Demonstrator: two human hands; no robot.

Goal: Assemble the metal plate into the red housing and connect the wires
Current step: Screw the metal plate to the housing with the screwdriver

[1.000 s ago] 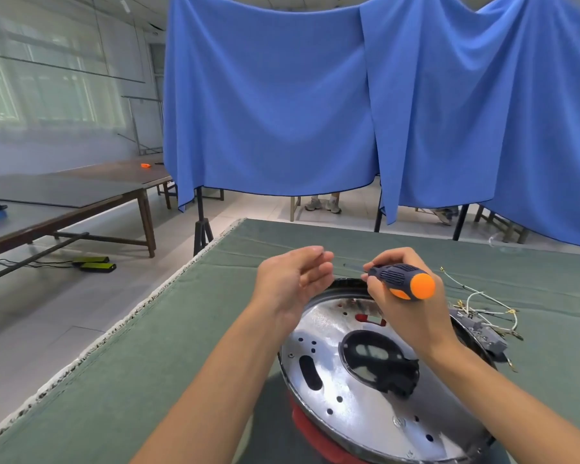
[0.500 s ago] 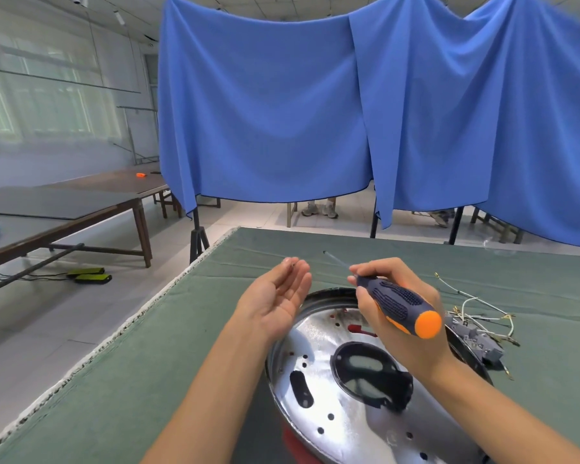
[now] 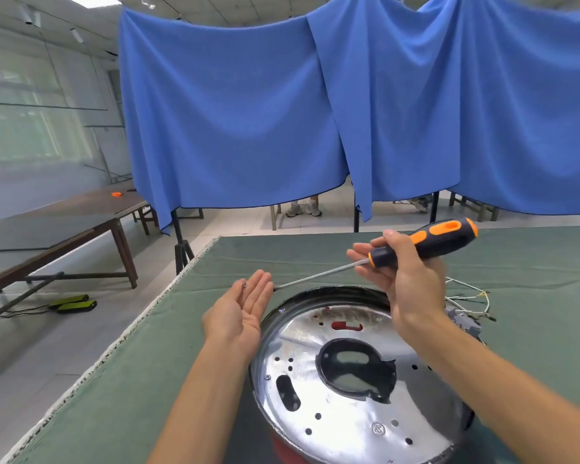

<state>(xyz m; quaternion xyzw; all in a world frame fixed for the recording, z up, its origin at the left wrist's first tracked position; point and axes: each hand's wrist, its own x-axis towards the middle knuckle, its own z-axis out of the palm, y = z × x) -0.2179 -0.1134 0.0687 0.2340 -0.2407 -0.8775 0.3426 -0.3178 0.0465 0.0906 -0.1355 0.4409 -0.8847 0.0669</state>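
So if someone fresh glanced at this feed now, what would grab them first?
Probably the shiny metal plate low in the middle, and the orange-and-black screwdriver gripped in the right hand above it. The left hand lies open, palm up, a small screw on its fingers.

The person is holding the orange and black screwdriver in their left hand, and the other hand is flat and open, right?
Not quite. The head view shows the screwdriver gripped in the right hand. It is the left hand that is flat and open.

Red housing (image 3: 283, 451) almost wholly hidden beneath the metal plate (image 3: 345, 426), both cut by the lower edge. Speck on the left hand (image 3: 240, 311) too small to identify.
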